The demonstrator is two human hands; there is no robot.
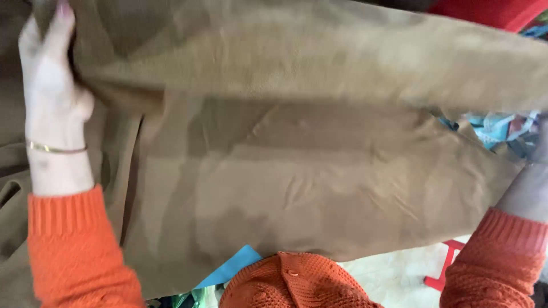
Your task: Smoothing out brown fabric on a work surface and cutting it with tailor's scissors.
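A large brown cloth (297, 171) fills most of the view, folded over on itself along its upper part. My left hand (48, 85) grips the cloth's upper left edge, fingers curled round it, a thin gold bangle on the wrist. My right hand (534, 171) is at the right edge of the view, mostly hidden behind the cloth's right end; only the wrist and an orange knitted sleeve show. Both arms wear orange knitted sleeves.
A red object (491, 11) sits at the top right. Patterned blue fabric (499, 128) shows past the cloth's right edge. A light blue piece (231, 268) and a red frame (445, 265) on a pale floor lie below the cloth.
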